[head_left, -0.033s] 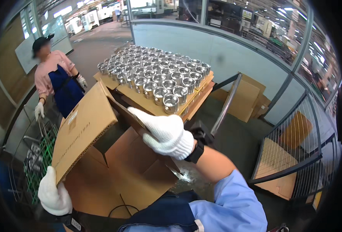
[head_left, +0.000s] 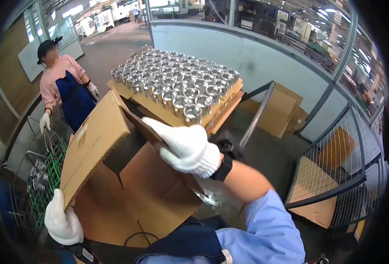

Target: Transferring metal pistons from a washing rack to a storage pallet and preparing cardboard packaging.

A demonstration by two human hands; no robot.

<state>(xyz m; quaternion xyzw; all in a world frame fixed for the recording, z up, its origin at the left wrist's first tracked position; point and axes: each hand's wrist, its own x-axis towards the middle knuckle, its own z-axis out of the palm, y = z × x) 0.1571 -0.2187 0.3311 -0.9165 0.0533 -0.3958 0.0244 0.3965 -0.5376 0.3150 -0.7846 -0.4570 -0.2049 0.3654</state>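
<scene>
Head view: left hand (head_left: 62, 220) grips the box (head_left: 128, 193) flap's lower corner; right hand (head_left: 188, 149) clasps the far flap's edge. Box sits below the cups (head_left: 181, 88). Gloves may slip, letting a flap swing into them.

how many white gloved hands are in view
4. The wearer's left hand grips the cardboard box flap's lower edge; the right hand holds an inner flap. The co-worker's two gloved hands hang by the wire cart. None seem hidden.
</scene>
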